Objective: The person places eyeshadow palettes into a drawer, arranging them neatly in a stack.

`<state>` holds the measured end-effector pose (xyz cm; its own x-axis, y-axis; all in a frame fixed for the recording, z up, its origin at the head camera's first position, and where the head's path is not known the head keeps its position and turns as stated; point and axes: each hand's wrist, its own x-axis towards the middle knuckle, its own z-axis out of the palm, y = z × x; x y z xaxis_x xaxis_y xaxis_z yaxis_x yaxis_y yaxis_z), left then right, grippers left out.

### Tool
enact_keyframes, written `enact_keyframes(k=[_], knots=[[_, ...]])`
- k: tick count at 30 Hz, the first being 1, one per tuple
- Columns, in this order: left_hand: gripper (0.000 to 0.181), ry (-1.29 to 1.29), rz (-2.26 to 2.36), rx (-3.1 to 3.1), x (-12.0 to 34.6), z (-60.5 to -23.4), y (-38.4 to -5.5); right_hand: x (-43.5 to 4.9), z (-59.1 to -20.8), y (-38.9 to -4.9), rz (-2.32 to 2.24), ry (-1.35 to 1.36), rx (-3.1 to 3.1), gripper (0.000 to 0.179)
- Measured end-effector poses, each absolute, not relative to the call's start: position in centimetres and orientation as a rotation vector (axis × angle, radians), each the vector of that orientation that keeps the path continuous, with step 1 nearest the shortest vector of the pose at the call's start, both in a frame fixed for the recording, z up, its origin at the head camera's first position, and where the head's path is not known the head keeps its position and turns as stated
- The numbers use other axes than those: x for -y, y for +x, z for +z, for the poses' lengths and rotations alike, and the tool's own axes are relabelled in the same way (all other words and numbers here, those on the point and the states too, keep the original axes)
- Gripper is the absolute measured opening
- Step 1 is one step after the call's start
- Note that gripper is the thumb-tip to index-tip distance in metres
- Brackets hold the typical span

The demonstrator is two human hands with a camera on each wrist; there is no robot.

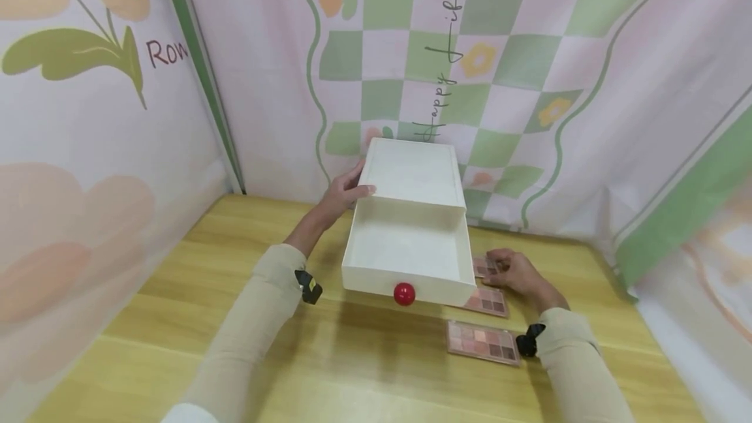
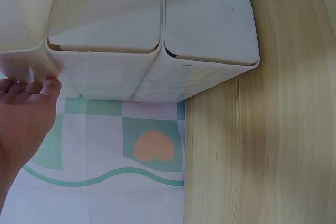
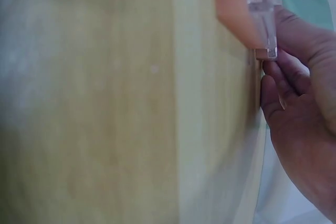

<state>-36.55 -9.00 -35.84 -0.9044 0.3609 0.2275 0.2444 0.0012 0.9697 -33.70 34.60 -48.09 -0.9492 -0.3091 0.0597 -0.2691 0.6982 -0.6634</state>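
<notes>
A white drawer cabinet (image 1: 414, 172) stands against the back curtain, its top drawer (image 1: 408, 240) pulled out and bare inside, with a round red knob (image 1: 404, 294) on the front. My left hand (image 1: 345, 191) grips the cabinet's left side near the top, thumb over the upper edge. In the left wrist view the fingers (image 2: 39, 86) bend against the cabinet's edge. Right of the drawer, my right hand (image 1: 517, 273) pinches the end of an eyeshadow palette (image 1: 483, 266), partly hidden by the drawer. The right wrist view shows the palette's clear edge (image 3: 262, 19) between thumb and fingers.
Two more eyeshadow palettes, a middle one (image 1: 490, 301) partly behind the drawer and a near one (image 1: 483, 342), lie on the wooden table (image 1: 352, 371). A patterned curtain (image 1: 440, 51) hangs close behind the cabinet. Both wrists wear black cameras.
</notes>
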Motion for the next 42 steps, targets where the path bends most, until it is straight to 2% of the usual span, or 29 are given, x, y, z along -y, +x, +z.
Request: enact_keyframes(k=[29,42], knots=[[0.083,0.656,2.069,-2.152,9.0,-36.1,-36.8,-35.1,-48.5,-33.9,-1.070,-0.342,-2.906,0.066],[0.082,0.674,2.080,-2.144,9.1,-36.2,-36.8,-34.1,-46.5,-32.8,-1.078,-0.313,-2.883,0.065]])
